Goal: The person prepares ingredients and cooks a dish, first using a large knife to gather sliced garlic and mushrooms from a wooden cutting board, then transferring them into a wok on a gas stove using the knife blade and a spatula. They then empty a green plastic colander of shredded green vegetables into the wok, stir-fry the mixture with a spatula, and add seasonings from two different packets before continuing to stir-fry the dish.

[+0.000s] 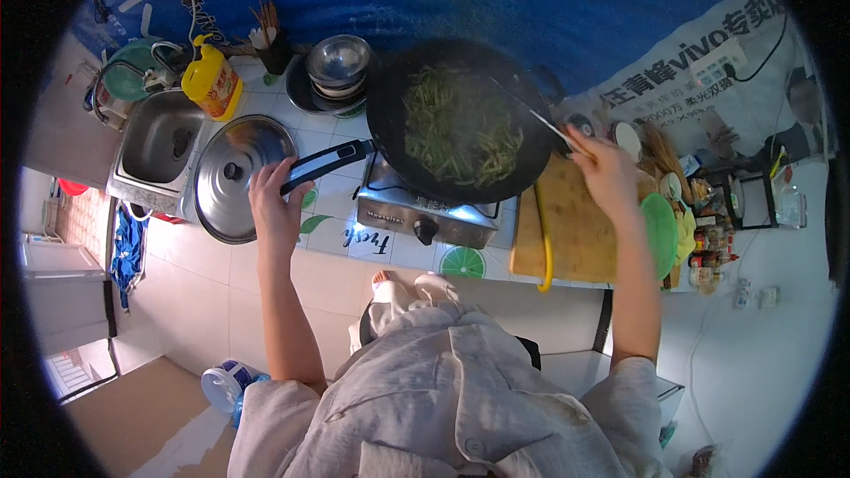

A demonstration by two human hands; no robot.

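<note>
A black wok [392, 146] sits on a single-burner gas stove [425, 219], with sliced green vegetables [458, 126] spread inside it. My left hand [277, 196] grips the end of the wok's long black handle [325, 162]. In my right hand [601, 169] is the wooden end of a metal-shafted spatula or ladle [544, 123], which reaches into the wok's right side; its head is not clear to see. Beside and partly under my left hand lies a round steel lid [226, 206] with a black knob.
Left are a steel sink [156, 146] and a yellow detergent bottle [216, 83]. Stacked metal bowls [339, 63] stand behind the handle. Right of the stove lie a wooden cutting board [571, 232], a yellow hose [544, 239] over the counter edge, a green basin [657, 232] and several seasoning bottles [710, 249].
</note>
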